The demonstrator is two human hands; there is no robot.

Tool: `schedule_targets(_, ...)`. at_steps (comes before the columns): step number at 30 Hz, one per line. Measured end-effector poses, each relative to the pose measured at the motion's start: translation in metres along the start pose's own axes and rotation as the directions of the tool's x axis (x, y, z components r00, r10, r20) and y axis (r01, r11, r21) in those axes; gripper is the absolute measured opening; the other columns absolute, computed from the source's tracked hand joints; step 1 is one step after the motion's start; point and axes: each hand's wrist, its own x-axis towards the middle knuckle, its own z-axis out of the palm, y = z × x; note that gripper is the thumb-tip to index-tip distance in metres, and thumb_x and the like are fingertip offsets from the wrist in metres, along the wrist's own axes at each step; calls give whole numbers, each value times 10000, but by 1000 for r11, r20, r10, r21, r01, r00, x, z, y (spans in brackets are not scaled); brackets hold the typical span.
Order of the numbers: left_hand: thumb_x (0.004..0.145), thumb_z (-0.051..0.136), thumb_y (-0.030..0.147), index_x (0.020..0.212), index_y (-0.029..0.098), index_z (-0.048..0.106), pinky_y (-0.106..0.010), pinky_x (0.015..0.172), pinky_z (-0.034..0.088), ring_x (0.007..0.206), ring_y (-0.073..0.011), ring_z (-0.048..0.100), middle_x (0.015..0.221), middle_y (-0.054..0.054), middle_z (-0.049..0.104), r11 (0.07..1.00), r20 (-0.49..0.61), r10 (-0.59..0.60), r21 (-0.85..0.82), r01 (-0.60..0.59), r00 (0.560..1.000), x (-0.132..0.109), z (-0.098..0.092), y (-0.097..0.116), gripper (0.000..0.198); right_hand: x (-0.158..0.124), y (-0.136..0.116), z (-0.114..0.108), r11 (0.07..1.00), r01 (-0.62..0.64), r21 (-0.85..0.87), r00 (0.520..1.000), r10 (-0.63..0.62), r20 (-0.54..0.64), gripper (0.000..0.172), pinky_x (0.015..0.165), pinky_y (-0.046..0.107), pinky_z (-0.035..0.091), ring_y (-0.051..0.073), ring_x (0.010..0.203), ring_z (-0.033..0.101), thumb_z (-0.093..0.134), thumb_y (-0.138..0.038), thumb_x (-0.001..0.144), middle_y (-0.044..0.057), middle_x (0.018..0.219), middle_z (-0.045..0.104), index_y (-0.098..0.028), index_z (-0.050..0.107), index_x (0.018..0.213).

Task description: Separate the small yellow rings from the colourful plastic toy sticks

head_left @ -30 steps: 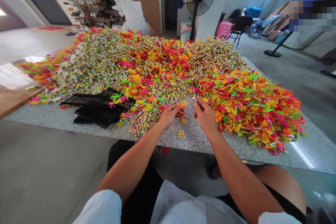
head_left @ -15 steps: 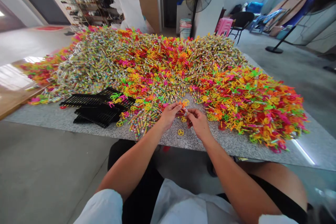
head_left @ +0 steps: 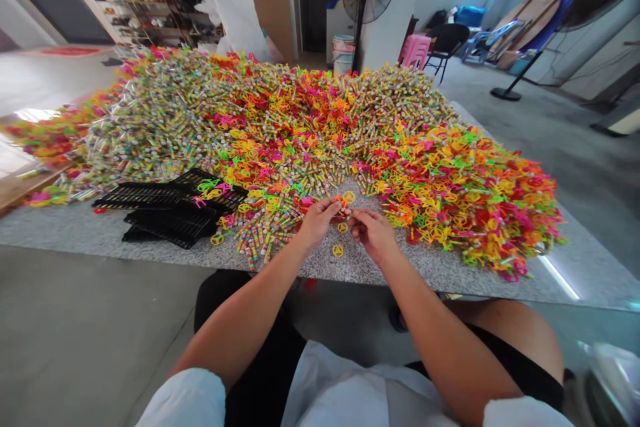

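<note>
One unit in work, midway at a guess: left hand (head_left: pixel 317 221) clamped on an orange piece (head_left: pixel 345 199), right hand (head_left: pixel 374 233) pinched on what looks like a tube (head_left: pixel 349 212) (mostly hidden by fingers), fingertips almost meeting over the front middle of the table (head_left: pixel 445 273). Joined or not: can't tell. To go: plenty; a mixed heap (head_left: pixel 175 113) of tubes and coloured parts runs across the back, uncountable. Done: unclear; right heap (head_left: pixel 475 200) is mostly coloured plastic with some tubes showing, could be finished units, can't confirm. Counts: 1 orange piece, 1 tube in the fingers, 2 loose yellow wheels (head_left: pixel 338 251) between the forearms, plus a third wheel (head_left: pixel 349 197) at the left fingertips, held or lying unclear. Black trays (head_left: pixel 175 223): at least 3, overlapping. Loose tubes (head_left: pixel 255 240) left of the left hand: dozens, no clean count.
</note>
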Motion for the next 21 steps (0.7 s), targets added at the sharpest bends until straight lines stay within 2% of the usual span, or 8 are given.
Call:
schedule_targets(7, 773, 764, 502, 857, 167, 672, -304, 787, 538, 747, -150, 637, 842, -27, 698, 999, 4, 14, 44, -14, 1000, 1, 0, -3, 357, 10, 2, -7, 985, -92, 144, 995, 96, -22, 155, 425, 168, 452, 89, 512, 588, 744, -291, 781, 23, 733, 734, -179, 717, 884)
schedule_targets(10, 826, 714, 479, 849, 173, 667, -284, 747, 518, 725, -145, 612, 797, -12, 671, 982, 6, 78, 173, -78, 997, 4, -4, -7, 310, 12, 3, -8, 975, -122, 186, 991, 130, -32, 119, 432, 154, 467, 82, 521, 592, 713, -251, 798, 23, 745, 740, -175, 718, 889)
schedule_targets(14, 887, 642, 435, 837, 175, 662, -266, 716, 486, 739, -150, 595, 783, -9, 648, 909, 23, 162, 386, -158, 987, 5, -10, -11, 266, 12, 1, -8, 969, -156, 189, 986, 164, -24, 122, 422, 145, 468, 85, 535, 611, 685, -233, 811, 31, 780, 754, -173, 724, 909)
schedule_targets(17, 891, 633, 396, 1042, 184, 664, -285, 759, 505, 813, -168, 634, 897, -28, 684, 905, 61, 172, 385, -182, 983, 4, -10, -12, 262, 12, -1, -7, 979, -142, 146, 988, 150, -48, 111, 412, 147, 467, 91, 537, 627, 700, -251, 808, 37, 786, 764, -172, 723, 883)
schedule_targets(19, 880, 637, 347, 1236, 205, 617, -304, 803, 516, 882, -181, 655, 987, -39, 700, 901, 96, 185, 382, -208, 978, 2, -9, -11, 384, 12, -3, -7, 983, -139, 124, 988, 145, -45, 111, 409, 146, 466, 85, 522, 620, 727, -262, 797, 33, 766, 761, -169, 721, 858)
schedule_targets(21, 872, 633, 315, 1304, 220, 593, -314, 828, 518, 915, -189, 659, 1022, -41, 708, 891, 135, 193, 391, -231, 972, 1, -9, -9, 444, 13, -3, -6, 986, -137, 99, 989, 142, -44, 110, 406, 145, 465, 82, 508, 615, 740, -258, 785, 29, 740, 755, -168, 716, 843)
